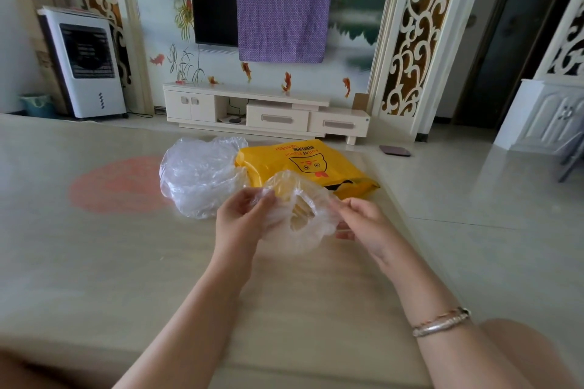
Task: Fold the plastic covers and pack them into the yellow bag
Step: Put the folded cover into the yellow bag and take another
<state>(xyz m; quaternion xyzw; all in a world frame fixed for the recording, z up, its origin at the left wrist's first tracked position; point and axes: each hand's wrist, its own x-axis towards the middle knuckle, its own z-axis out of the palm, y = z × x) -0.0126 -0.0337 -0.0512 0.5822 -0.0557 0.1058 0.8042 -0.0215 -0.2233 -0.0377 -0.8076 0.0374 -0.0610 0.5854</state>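
I hold one clear plastic cover [297, 215], round with a gathered elastic rim, in the air above the table between both hands. My left hand [241, 218] pinches its left edge and my right hand [360, 224] pinches its right edge. A loose pile of more clear plastic covers [199, 177] lies on the table just beyond my left hand. The yellow bag [316, 164], printed with a cartoon face, lies flat on the table behind the held cover, partly hidden by it.
The glossy beige table [126, 262] has a faint pink round mark at the left. Its right edge runs diagonally past the yellow bag, with tiled floor beyond. A TV cabinet [268, 110] and a white air cooler [88, 63] stand far back.
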